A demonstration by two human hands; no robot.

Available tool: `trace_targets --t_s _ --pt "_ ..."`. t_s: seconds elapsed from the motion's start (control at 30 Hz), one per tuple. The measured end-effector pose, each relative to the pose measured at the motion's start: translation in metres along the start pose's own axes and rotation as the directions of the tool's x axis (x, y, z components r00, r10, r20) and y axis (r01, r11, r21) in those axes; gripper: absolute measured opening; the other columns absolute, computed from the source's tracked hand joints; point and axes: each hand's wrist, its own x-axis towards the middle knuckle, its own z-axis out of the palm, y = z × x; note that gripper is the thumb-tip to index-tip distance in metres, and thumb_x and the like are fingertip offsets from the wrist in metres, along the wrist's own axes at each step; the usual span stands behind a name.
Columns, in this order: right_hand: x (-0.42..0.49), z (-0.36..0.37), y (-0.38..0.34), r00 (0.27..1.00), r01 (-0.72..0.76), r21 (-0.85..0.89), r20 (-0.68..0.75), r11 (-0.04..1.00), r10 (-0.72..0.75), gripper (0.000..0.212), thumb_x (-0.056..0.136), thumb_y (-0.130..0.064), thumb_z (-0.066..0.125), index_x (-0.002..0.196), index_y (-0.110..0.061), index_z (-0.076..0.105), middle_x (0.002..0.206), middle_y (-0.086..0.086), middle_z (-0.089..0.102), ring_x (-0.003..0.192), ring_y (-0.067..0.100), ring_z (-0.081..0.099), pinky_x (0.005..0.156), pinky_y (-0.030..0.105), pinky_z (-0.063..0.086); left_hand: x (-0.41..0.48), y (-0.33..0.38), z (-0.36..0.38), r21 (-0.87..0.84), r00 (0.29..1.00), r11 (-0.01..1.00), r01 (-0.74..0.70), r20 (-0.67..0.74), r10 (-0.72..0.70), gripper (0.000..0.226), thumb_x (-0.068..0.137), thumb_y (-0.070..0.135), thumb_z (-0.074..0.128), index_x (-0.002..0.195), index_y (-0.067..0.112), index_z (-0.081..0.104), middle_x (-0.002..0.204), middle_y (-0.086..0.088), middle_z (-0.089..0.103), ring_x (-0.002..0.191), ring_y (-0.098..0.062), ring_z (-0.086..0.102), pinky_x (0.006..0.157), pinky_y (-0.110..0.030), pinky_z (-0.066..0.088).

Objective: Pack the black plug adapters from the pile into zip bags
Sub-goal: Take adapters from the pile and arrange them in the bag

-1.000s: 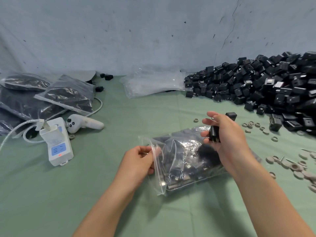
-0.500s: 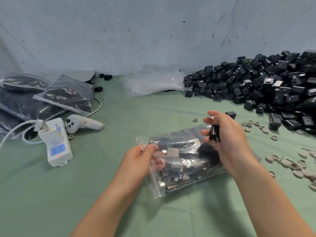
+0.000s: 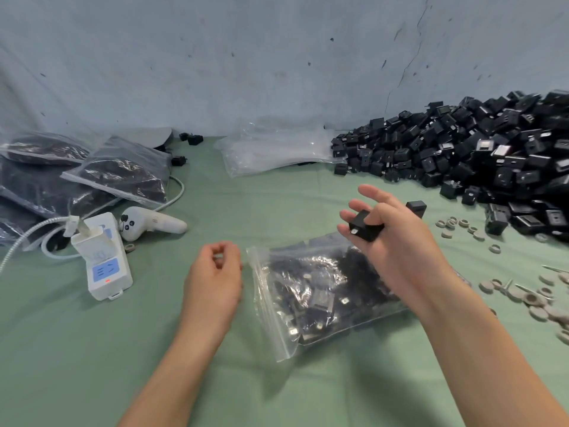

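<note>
Head view shows the right hand [image 3: 397,251] pinching one adapter [image 3: 365,229] over the part-filled bag [image 3: 311,300] on the desk [image 3: 215,380], probably ready to feed it in, while the left hand [image 3: 215,278], loosely curled and empty, waits beside the bag's mouth, with the pile [image 3: 462,155] far right.

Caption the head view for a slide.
Right hand holds a black adapter over the filled zip bag; left hand beside it, empty.

Your left hand [image 3: 215,274] has released the clear plastic zip bag [image 3: 311,298]; your right hand [image 3: 398,252] has spread its fingers around the black cube-shaped plug adapter [image 3: 366,230].
</note>
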Motion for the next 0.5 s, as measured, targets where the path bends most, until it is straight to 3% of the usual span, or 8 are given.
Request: trace_targets --t_s 0.07,0.13,0.23,0.33,0.43,0.5 --pt "-0.001 0.007 0.003 0.998 -0.002 -0.018 0.059 1.0 0.003 0.045 0.091 0.012 0.037 0.118 -0.013 0.063 0.122 0.014 0.059 0.115 0.026 0.064 0.097 0.043 0.056 -0.002 0.005 -0.003 -0.007 0.978 0.981 -0.192 -0.086 0.191 0.009 0.1 0.027 0.053 0.097 0.024 0.061 0.078 0.008 0.064 0.063 -0.015 0.058 0.061 -0.037 0.053" --pt "-0.004 0.017 0.009 0.991 0.011 -0.059 0.133 0.998 -0.003 0.05 0.09 0.012 0.038 0.12 -0.018 0.064 0.123 0.01 0.065 0.12 0.02 0.063 0.097 0.035 0.055 -0.013 0.014 0.001 -0.197 0.967 0.951 -0.24 0.033 0.251 0.009 0.1 0.027 0.055 0.1 0.024 0.063 0.076 0.01 0.066 0.061 -0.012 0.06 0.054 -0.027 0.051" --pt "-0.014 0.035 0.023 0.964 0.037 -0.071 0.264 0.997 -0.017 0.047 0.089 0.005 0.043 0.115 -0.025 0.068 0.122 0.004 0.068 0.114 0.01 0.065 0.082 0.025 0.054 -0.031 0.024 0.011 -0.365 0.924 0.921 -0.138 0.288 0.252 0.024 0.093 0.04 0.059 0.109 0.023 0.066 0.089 0.002 0.071 0.067 -0.015 0.065 0.055 -0.024 0.053" --pt "-0.024 0.051 0.037 0.932 0.083 -0.18 0.361 0.98 -0.013 0.044 0.081 -0.014 0.046 0.109 -0.037 0.07 0.124 -0.007 0.067 0.094 0.011 0.063 0.065 0.026 0.048 -0.037 0.028 0.017 -0.431 0.893 0.9 -0.063 0.379 0.243 0.036 0.087 0.038 0.062 0.118 0.021 0.064 0.09 -0.001 0.07 0.07 -0.018 0.065 0.058 -0.026 0.052" --pt "-0.028 0.055 0.043 0.913 0.121 -0.246 0.409 0.962 -0.011 0.044 0.08 -0.021 0.045 0.11 -0.042 0.07 0.124 -0.013 0.066 0.092 0.009 0.059 0.072 0.031 0.045 -0.033 0.029 0.012 -0.488 0.883 0.872 0.05 0.43 0.19 0.04 0.085 0.036 0.061 0.118 0.014 0.065 0.082 0.002 0.066 0.069 -0.016 0.062 0.056 -0.025 0.051" --pt "-0.029 0.054 0.043 0.899 0.15 -0.295 0.438 0.944 -0.006 0.045 0.081 -0.023 0.045 0.112 -0.044 0.069 0.124 -0.015 0.066 0.101 0.005 0.061 0.077 0.027 0.048 -0.031 0.03 0.008 -0.507 0.866 0.851 0.14 0.48 0.143 0.039 0.085 0.035 0.061 0.116 0.011 0.065 0.08 0.001 0.065 0.069 -0.015 0.062 0.055 -0.025 0.052"
